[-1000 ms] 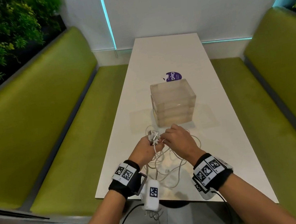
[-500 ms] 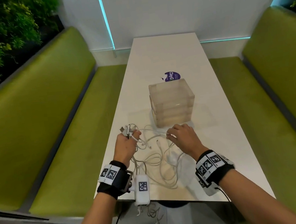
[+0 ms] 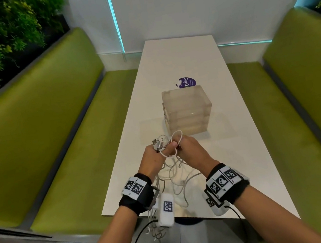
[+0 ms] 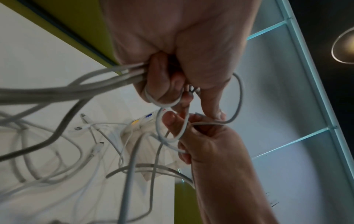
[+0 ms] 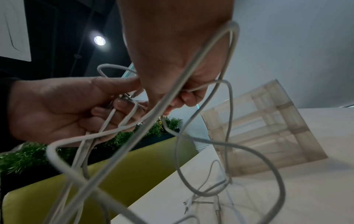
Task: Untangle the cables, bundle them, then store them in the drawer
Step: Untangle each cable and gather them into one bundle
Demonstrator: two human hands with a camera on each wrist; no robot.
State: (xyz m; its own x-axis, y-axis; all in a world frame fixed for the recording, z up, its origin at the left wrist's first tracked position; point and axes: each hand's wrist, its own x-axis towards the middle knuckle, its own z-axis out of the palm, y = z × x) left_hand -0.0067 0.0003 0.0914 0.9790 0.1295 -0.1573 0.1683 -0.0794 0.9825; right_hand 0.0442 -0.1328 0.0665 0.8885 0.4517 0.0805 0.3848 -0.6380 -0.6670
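Note:
A tangle of white cables (image 3: 174, 172) lies on the white table (image 3: 184, 61) and hangs up into both hands. My left hand (image 3: 159, 150) grips a bunch of cable ends, whose plugs (image 3: 157, 142) stick out above the fist. In the left wrist view several cable strands (image 4: 107, 80) run into the left hand's curled fingers (image 4: 162, 84). Touching it, my right hand (image 3: 179, 145) pinches a loop of white cable (image 3: 177, 134). The translucent drawer unit (image 3: 188, 111) stands just beyond the hands, its drawers closed.
A purple sticker (image 3: 187, 82) lies on the table behind the drawer unit. Green benches (image 3: 55, 135) run along both sides of the table. Loose plugs (image 4: 97, 149) rest on the tabletop under the hands. Some cable hangs over the table's near edge (image 3: 155, 226).
Half a second ago the left hand was out to the left with the cable ends. Now both hands are together above the table and the right hand holds a loop.

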